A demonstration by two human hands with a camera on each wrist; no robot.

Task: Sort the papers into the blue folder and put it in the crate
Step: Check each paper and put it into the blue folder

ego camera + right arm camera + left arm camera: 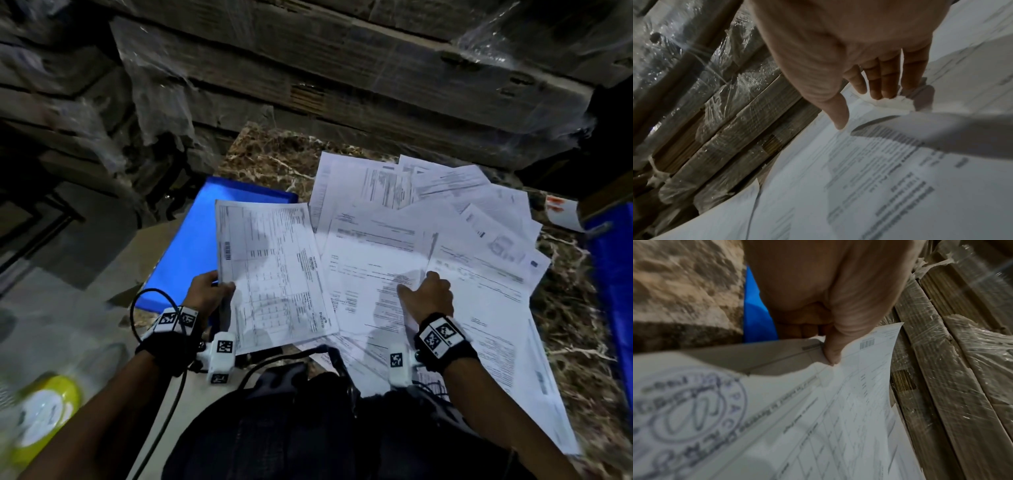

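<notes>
**Paper sorting at an early stage: 1 sheet lifted, the spread still unsorted**

Progress. Blue folder [191, 240] lying flat at left on the marbled floor [274, 154], its far part bare, its near right part covered by 1 tabular sheet [274, 270] with a barcode. Seemingly no paper filed inside yet, though the folder's covered portion cannot be checked. Fanned spread of printed papers [445, 212] just right of the folder, overlapping one another, well short of sorted. Blue crate [613, 274] at the far right edge, only partly in view, contents not visible; folder well apart from it. Remaining, by judgement: gathering the spread, filing it in the folder, carrying the folder to the crate.

Hand pose. Left hand [209, 291] at the sheet's near left corner, thumb [831, 353] pressed on top, other fingers curled beneath: a pinch, confirmed in the left wrist view. Right hand [430, 291] palm down over the middle of the spread, fingers [888, 78] extended and close together, tips meeting a lifted paper edge, thumb splayed; nothing gripped.

Surroundings. Shrink-wrapped cartons [342, 68] stacked behind; blurred yellow-lidded container [44, 414] at lower left.
</notes>
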